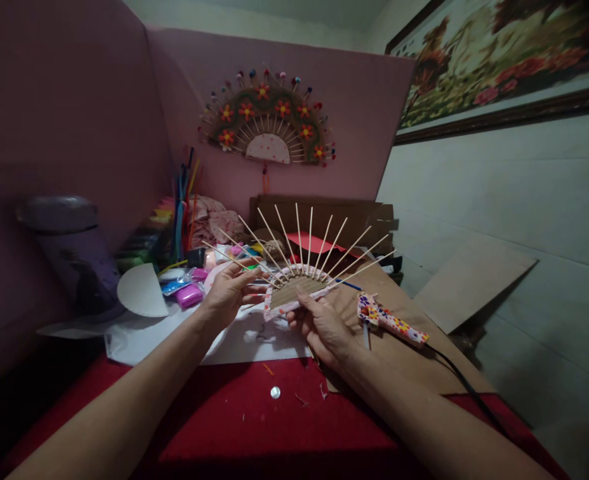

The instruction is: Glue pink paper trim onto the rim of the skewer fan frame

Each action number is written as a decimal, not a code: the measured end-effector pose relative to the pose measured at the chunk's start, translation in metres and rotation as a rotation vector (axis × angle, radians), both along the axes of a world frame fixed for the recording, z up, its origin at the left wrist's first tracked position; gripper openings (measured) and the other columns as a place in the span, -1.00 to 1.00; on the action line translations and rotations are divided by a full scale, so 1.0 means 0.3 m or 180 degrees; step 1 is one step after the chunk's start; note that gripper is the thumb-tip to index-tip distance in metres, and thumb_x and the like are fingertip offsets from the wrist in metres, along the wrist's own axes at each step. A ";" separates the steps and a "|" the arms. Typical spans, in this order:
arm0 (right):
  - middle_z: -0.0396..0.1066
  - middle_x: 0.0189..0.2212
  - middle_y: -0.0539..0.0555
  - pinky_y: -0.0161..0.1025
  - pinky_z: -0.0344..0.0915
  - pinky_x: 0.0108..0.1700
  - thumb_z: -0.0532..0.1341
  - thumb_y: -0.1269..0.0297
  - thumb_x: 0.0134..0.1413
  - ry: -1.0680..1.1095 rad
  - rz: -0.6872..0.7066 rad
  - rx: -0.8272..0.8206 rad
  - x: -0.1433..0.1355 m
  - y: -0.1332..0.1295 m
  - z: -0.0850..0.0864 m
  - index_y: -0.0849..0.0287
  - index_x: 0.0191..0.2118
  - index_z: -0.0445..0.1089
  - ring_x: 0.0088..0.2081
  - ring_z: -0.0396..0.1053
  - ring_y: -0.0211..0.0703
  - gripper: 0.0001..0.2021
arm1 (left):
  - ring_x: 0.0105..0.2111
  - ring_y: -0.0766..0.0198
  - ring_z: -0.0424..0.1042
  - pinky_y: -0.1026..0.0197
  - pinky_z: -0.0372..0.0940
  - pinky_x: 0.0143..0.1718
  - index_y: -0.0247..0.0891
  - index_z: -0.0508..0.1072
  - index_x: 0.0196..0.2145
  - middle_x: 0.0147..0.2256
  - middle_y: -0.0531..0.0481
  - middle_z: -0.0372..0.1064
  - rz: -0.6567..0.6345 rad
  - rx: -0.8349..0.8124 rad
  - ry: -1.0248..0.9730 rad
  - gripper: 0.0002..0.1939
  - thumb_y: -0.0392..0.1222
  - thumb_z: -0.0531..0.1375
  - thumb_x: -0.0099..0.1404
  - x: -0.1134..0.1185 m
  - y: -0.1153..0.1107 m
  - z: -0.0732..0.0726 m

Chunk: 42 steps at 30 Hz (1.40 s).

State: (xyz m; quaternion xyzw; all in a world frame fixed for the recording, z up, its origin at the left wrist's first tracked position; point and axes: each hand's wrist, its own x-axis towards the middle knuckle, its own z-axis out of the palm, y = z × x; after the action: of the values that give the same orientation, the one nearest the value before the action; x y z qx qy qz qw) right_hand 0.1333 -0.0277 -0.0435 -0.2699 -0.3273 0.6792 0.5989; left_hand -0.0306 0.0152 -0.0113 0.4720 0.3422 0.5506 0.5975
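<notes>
A fan-shaped frame of thin wooden sticks (310, 235) set in a corrugated cardboard half-disc (294, 291) is held up over the table. Spotted pale pink fabric edges the half-disc. My right hand (324, 327) grips its lower edge, thumb on the front face and fingers underneath. At the left side my left hand (231, 290) has its fingers extended and apart, by the leftmost sticks; whether it touches them I cannot tell. A flower-patterned hot glue gun (391, 323) with a black cord lies right of my right hand.
A finished decorated fan (269, 120) hangs on the pink partition. White paper (139, 340), a white half-disc (143, 291), coloured clay packets (189, 293) and a purple bottle (74, 260) are at left. Brown cardboard (424, 373) lies right on the red cloth (224, 427), with a small silvery disc (275, 393) in front.
</notes>
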 end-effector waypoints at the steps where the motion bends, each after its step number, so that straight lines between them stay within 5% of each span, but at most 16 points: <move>1: 0.41 -0.59 -0.01 -0.41 0.23 -0.59 0.30 0.24 -0.14 0.0008 0.0008 0.0006 0.000 0.000 0.000 0.20 -0.41 0.25 -0.61 0.31 -0.34 -0.77 | -0.54 0.21 0.48 0.24 0.38 -0.58 -0.28 0.31 -0.12 -0.37 -0.09 0.46 0.0007 -0.0006 0.0002 -0.57 -0.26 0.28 0.02 0.000 -0.001 0.001; 42: 0.42 -0.60 0.02 -0.42 0.25 -0.59 0.27 0.28 -0.09 -0.0080 0.0000 0.0036 0.004 0.007 -0.015 0.21 -0.41 0.24 -0.62 0.32 -0.32 -0.81 | -0.55 0.25 0.46 0.25 0.36 -0.59 -0.27 0.30 -0.13 -0.36 -0.09 0.45 0.0037 -0.0052 0.0093 -0.60 -0.27 0.25 0.05 0.000 0.000 -0.002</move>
State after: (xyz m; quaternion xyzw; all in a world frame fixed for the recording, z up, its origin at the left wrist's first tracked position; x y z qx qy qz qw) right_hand 0.1345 -0.0255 -0.0479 -0.2750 -0.3387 0.6739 0.5962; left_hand -0.0307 0.0151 -0.0120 0.4731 0.3581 0.5443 0.5931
